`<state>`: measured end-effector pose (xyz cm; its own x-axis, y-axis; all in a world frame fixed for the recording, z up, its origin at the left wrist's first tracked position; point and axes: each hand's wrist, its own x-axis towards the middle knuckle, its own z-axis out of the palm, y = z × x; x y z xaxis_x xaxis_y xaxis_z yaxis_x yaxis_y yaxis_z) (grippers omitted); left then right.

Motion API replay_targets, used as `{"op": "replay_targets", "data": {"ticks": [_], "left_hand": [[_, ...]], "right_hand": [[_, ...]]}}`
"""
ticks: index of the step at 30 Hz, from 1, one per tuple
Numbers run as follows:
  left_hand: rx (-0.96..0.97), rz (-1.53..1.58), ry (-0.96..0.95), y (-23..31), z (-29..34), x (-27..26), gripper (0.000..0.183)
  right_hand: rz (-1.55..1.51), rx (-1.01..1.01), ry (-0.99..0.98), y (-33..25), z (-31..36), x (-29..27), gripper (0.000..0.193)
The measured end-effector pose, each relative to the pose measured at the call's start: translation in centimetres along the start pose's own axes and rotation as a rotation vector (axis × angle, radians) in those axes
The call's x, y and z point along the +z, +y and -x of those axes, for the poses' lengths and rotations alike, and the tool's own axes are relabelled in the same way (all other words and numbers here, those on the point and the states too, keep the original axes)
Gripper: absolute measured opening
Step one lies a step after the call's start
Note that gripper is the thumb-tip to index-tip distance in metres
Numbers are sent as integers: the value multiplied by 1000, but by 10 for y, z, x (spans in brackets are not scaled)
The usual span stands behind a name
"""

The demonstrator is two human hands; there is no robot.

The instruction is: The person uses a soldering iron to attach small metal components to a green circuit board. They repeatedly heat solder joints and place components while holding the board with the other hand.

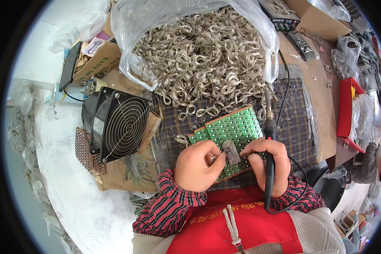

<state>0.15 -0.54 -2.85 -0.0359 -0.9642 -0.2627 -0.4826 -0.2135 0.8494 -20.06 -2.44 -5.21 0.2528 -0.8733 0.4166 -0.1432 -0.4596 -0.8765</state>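
Note:
Green circuit boards (236,126), covered in rows of small parts, lie slightly turned on a dark plaid cloth in front of me. My left hand (198,167) is closed in a pinch over their near left part. A tiny shiny bit shows at its fingertips, too small to name. In my right hand (278,163) is a soldering iron (270,129) with a black handle, its metal tip pointing away from me. The right thumb and forefinger curl over the boards' right edge. Between my hands a small greyish block (231,152) rests on the boards.
Beyond the boards a clear plastic bag (129,46) spills many looped wire bundles (207,55). At left stands a black fan (125,125) with a round guard, near a cardboard box (98,59). A black control unit (279,17) and red box (346,112) are at right.

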Motion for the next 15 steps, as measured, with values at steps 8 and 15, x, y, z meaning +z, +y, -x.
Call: {"op": "replay_targets", "data": {"ticks": [8,15], "left_hand": [[26,-18,41,-4,7,-11,14],[42,299,27,-9,16,-26,13]], "right_hand": [[68,-13,-101,-8,-1,-13,73],[-114,-45,-200,-10,-5,-5,44]]}}
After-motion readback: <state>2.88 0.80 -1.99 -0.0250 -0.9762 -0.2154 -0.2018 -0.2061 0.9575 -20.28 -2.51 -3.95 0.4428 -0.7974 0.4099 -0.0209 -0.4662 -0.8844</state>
